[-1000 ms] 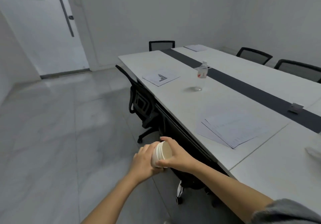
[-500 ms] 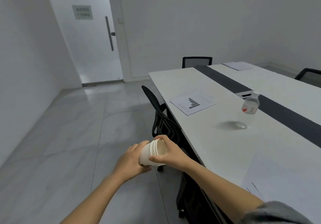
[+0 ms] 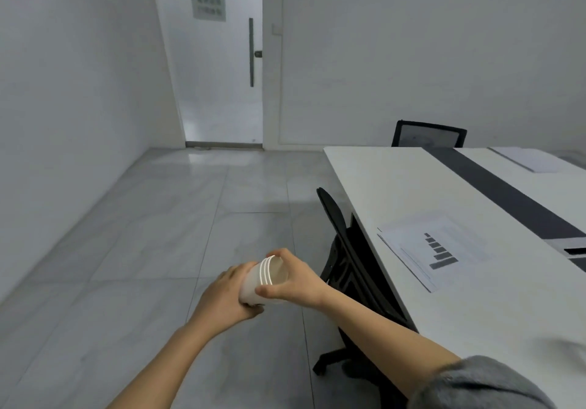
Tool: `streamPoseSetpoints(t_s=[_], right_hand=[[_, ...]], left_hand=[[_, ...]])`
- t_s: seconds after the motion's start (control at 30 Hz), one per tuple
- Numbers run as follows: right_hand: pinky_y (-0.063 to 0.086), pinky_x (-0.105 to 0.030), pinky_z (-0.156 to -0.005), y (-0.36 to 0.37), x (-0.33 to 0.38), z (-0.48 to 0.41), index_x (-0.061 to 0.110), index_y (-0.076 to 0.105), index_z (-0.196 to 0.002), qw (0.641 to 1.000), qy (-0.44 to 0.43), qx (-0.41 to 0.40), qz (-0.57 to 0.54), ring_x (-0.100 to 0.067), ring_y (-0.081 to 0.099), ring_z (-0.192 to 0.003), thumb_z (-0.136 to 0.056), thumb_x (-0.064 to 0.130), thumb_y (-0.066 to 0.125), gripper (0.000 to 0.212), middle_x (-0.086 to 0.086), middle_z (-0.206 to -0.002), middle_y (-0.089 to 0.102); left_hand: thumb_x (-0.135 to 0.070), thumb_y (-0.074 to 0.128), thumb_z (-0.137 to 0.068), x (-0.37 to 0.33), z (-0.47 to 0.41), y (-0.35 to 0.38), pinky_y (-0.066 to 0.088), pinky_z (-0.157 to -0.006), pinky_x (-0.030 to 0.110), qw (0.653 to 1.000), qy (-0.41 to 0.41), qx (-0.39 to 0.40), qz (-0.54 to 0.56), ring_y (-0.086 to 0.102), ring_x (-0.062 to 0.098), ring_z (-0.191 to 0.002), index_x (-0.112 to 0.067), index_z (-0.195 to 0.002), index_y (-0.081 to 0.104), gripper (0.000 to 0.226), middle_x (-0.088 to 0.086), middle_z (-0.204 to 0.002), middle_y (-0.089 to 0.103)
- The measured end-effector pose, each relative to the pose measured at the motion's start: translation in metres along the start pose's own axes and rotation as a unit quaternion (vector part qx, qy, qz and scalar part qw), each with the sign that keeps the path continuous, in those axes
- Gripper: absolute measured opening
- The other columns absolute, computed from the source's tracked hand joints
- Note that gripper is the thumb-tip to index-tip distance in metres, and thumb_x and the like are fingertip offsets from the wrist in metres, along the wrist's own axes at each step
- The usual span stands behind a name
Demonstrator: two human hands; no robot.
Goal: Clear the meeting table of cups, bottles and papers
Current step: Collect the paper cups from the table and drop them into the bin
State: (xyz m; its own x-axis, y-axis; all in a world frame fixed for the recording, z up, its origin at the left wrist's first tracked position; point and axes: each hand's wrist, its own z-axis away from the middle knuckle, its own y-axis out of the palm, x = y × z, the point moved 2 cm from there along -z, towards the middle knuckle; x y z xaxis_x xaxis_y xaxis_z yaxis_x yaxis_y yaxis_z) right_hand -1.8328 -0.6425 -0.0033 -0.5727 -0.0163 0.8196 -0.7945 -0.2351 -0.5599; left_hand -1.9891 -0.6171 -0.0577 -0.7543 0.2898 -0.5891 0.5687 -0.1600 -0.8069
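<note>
we hold the stacked cups (image 3: 265, 277) off the table (image 3: 396, 186), out past its long edge, over the floor (image 3: 158, 250). our left hand (image 3: 225, 294) wraps the base of the stack; our right hand (image 3: 296, 281) pinches the rim. the stack lies tipped on its side, mouth toward the table, so any dregs could spill, and a loose pinch could let the inner cups slide out. a charted paper (image 3: 434, 250) lies on the table beside its edge, another sheet (image 3: 526, 159) at its far end; we judge both left to clear.
</note>
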Motion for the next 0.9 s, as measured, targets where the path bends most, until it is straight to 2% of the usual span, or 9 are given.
streamPoseSetpoints(t_s=[0.17, 0.3, 0.4, 0.53, 0.63, 0.77, 0.9], right_hand=[[0.039, -0.02, -0.08, -0.022, 0.025, -0.116, 0.019, 0.038, -0.132, 1.0, -0.002, -0.006, 0.008, -0.01, 0.048, -0.099, -0.078, 0.027, 0.072, 0.065, 0.005, -0.11, 0.048], [0.043, -0.022, -0.083, -0.053, 0.012, -0.189, 0.02, 0.04, -0.128, 0.999, 0.022, -0.032, -0.003, -0.012, 0.052, -0.1, -0.078, 0.029, 0.072, 0.06, 0.005, -0.11, 0.051], [0.044, -0.02, -0.08, -0.084, -0.009, -0.236, 0.018, 0.041, -0.126, 0.998, 0.034, -0.045, -0.006, -0.012, 0.052, -0.099, -0.078, 0.029, 0.071, 0.058, 0.004, -0.111, 0.052], [0.043, -0.014, -0.074, -0.14, -0.038, -0.305, 0.019, 0.041, -0.125, 0.997, 0.033, -0.064, -0.027, -0.007, 0.052, -0.095, -0.063, 0.048, 0.07, 0.074, 0.006, -0.11, 0.052], [0.045, -0.018, -0.079, -0.186, -0.051, -0.367, 0.018, 0.04, -0.127, 0.997, 0.031, -0.047, -0.048, -0.004, 0.051, -0.093, -0.075, 0.034, 0.072, 0.063, 0.005, -0.111, 0.05], [0.045, -0.021, -0.082, -0.231, -0.056, -0.452, 0.021, 0.038, -0.129, 0.998, 0.02, -0.014, -0.05, -0.012, 0.051, -0.099, -0.07, 0.031, 0.067, 0.067, 0.002, -0.112, 0.048], [0.044, -0.022, -0.077, -0.252, -0.066, -0.528, 0.023, 0.034, -0.131, 0.999, 0.028, 0.023, -0.036, -0.015, 0.048, -0.097, -0.063, 0.028, 0.059, 0.073, 0.0, -0.113, 0.044]], left_hand=[[-0.037, 0.075, -0.057, 0.04, -0.108, -0.045, 0.049, -0.079, 0.032, 1.0, 0.011, -0.015, 0.018, 0.052, 0.014, -0.104, -0.037, -0.126, 0.04, 0.077, -0.012, -0.117, 0.053], [-0.038, 0.075, -0.057, 0.054, -0.194, -0.05, 0.048, -0.077, 0.028, 0.999, 0.035, 0.024, 0.019, 0.051, 0.011, -0.102, -0.039, -0.125, 0.04, 0.076, -0.014, -0.117, 0.052], [-0.038, 0.075, -0.059, 0.052, -0.259, -0.043, 0.046, -0.077, 0.026, 0.997, 0.057, 0.048, 0.023, 0.05, 0.009, -0.102, -0.039, -0.126, 0.038, 0.077, -0.016, -0.115, 0.05], [-0.036, 0.074, -0.061, 0.037, -0.358, -0.036, 0.046, -0.078, 0.026, 0.994, 0.09, 0.067, 0.012, 0.051, 0.01, -0.101, -0.041, -0.128, 0.036, 0.077, -0.014, -0.115, 0.049], [-0.034, 0.075, -0.062, 0.029, -0.433, -0.041, 0.044, -0.077, 0.024, 0.993, 0.097, 0.066, 0.008, 0.051, 0.01, -0.101, -0.038, -0.128, 0.038, 0.076, -0.012, -0.117, 0.05], [-0.035, 0.076, -0.062, 0.033, -0.521, -0.054, 0.048, -0.078, 0.028, 0.995, 0.086, 0.055, 0.007, 0.052, 0.009, -0.098, -0.039, -0.127, 0.038, 0.075, -0.013, -0.116, 0.051], [-0.04, 0.074, -0.062, 0.055, -0.591, -0.056, 0.048, -0.077, 0.028, 0.996, 0.067, 0.051, -0.014, 0.051, 0.009, -0.096, -0.04, -0.128, 0.035, 0.077, -0.014, -0.113, 0.05]])
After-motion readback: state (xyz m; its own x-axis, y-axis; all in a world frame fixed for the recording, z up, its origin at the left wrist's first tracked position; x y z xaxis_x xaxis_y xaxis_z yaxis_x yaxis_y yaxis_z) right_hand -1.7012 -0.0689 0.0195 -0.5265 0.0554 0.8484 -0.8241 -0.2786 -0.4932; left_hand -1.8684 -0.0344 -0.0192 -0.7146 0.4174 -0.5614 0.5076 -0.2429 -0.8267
